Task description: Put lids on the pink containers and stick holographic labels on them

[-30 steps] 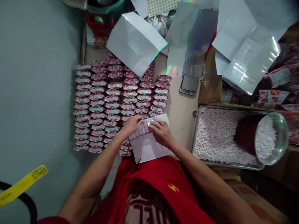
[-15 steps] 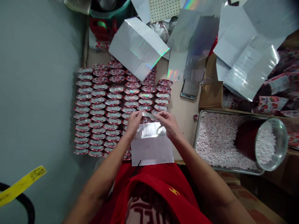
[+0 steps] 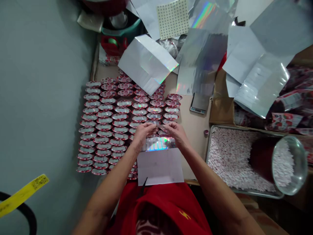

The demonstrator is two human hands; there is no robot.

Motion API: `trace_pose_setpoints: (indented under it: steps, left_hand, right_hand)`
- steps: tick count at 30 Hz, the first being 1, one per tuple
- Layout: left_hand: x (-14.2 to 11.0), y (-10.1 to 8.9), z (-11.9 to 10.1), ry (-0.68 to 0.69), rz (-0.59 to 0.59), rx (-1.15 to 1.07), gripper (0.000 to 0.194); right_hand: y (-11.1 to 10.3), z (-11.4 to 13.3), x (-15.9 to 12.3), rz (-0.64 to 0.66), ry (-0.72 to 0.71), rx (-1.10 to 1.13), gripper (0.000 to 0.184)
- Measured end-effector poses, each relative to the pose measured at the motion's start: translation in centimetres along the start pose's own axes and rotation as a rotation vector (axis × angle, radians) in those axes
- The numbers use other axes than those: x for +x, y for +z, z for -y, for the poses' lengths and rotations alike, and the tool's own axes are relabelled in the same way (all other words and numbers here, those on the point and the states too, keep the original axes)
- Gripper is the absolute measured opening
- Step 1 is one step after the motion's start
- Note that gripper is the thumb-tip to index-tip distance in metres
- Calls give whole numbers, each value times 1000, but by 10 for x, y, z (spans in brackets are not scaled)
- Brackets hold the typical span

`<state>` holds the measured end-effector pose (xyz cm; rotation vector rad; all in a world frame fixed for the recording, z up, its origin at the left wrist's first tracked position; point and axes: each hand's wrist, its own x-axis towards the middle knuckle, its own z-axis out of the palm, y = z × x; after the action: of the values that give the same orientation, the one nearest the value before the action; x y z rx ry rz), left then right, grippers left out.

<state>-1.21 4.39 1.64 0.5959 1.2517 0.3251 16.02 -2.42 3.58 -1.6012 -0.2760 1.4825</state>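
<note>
Between my hands, above the front of the rows, is a small silvery sticker. My left hand pinches its left end, and my right hand has closed on the right end; the fingers partly cover it. Just below lies a sticker sheet, its shiny upper strip catching rainbow light and its lower part plain white. Many red-and-white oval-topped packs stand in tight columns to the left and beyond. Pale strips lie across most tops, while several far ones show a pink round spot.
A metal tray of small white pellets stands right, with a clear-rimmed tub lying in it. Behind are a small scale, a cardboard box of packs, and loose silvery sheets. A wall borders the left.
One second ago both hands were at the sheet; the sticker has since come off it and is held between them over the packs. The whole view has shifted, with things sitting lower.
</note>
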Motion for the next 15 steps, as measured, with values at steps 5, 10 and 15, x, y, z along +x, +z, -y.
trace_pose_setpoints:
  steps: [5, 10, 15]
  left_hand:
    - [14, -1, -8, 29, -52, -4, 43]
    - [50, 5, -43, 351, -303, 420, 26]
    - [86, 17, -71, 610, -628, 880, 14]
  right_hand:
    - [2, 8, 15, -88, -14, -87, 47]
    - [13, 26, 59, -260, -169, -360, 40]
    - [28, 43, 103, -444, -232, -844, 29]
